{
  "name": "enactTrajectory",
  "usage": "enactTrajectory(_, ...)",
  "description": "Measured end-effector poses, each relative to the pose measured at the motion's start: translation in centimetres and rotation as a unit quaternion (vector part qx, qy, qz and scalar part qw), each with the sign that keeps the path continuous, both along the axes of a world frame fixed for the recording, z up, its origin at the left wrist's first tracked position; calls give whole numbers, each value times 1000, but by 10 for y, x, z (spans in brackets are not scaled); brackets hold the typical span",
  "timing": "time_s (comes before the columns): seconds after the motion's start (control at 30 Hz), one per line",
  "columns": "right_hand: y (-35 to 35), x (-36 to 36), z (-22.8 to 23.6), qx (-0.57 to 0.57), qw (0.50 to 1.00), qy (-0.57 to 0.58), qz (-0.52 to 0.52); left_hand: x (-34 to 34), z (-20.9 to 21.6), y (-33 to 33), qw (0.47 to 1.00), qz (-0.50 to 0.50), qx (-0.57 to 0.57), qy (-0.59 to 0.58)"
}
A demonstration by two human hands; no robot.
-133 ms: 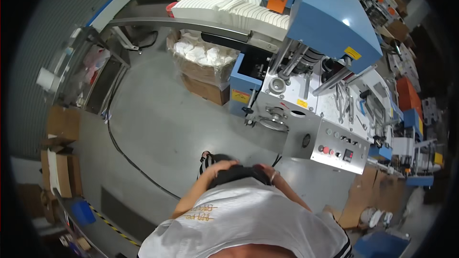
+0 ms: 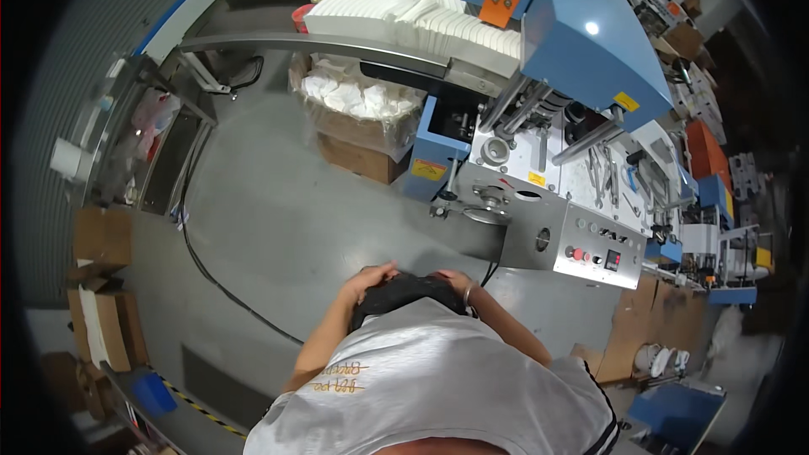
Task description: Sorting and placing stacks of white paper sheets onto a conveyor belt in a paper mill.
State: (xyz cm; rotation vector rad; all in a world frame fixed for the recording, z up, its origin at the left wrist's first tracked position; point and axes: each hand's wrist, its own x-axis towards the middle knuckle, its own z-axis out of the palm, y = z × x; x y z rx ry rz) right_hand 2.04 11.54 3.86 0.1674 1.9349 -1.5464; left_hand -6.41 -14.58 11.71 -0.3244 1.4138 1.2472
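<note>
The left hand (image 2: 366,281) rests on the left edge of the black cloth (image 2: 404,292) at the person's waist, just below the white shirt's (image 2: 421,362) hem as worn. The right hand (image 2: 456,281) touches the cloth's other side (a band (image 2: 470,293) circles that wrist). Both hands have bent fingers, partly hidden; I cannot tell whether either pinches the cloth. They are well apart from the blue machine (image 2: 590,42), whose panel (image 2: 600,254) lies ahead to the right. Wrenches (image 2: 600,177) lie on its top plate. Ahead stands a carton (image 2: 358,139) of white pieces (image 2: 354,97).
</note>
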Motion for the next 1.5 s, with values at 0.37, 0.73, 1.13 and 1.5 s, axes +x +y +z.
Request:
enactTrajectory(0.37,-30,-152,98,198,970,128,-61,-125,27,-94,974,-16,-4,226)
enactTrajectory(0.73,-3,-397,237,347,726,414,-427,-401,182,24,500,-122,30,857)
enactTrajectory(1.13,32,-455,222,360,700,331,-520,-496,182,150,412,-294,132,852)
enactTrajectory(1.5,43,-460,224,252,735,191,-599,-518,169,188,331,-428,83,837)
